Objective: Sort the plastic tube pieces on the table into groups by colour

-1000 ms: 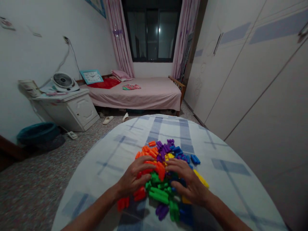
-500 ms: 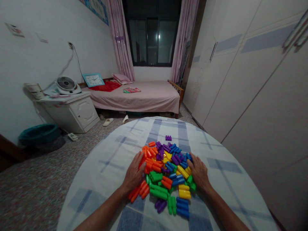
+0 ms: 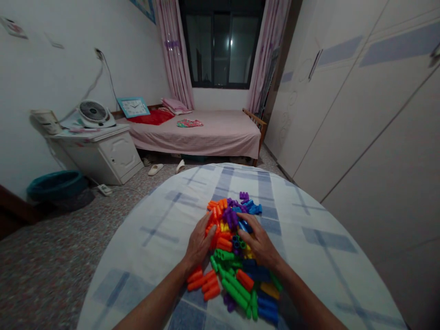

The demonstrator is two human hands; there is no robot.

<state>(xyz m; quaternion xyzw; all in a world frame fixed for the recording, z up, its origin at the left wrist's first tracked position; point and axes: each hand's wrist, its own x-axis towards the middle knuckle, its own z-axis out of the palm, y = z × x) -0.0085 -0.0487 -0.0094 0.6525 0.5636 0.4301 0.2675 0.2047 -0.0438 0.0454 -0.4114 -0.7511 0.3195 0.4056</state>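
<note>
Pile of coloured plastic blocks (image 3: 235,250) lies mid-table on the checked tablecloth (image 3: 154,238), near side. Left hand (image 3: 200,240) rests flat, fingers spread, against the pile's left edge on orange pieces, grasping nothing. Right hand (image 3: 258,244) lies open on top of the pile's right part, palm down. Far beyond: bed (image 3: 206,133), white cabinet (image 3: 103,153) at left, wardrobe (image 3: 360,101) at right.

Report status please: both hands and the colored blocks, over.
Left hand and right hand flat, open, pressing the block pile from both sides. Checked tablecloth underneath. Nothing blocking.
</note>
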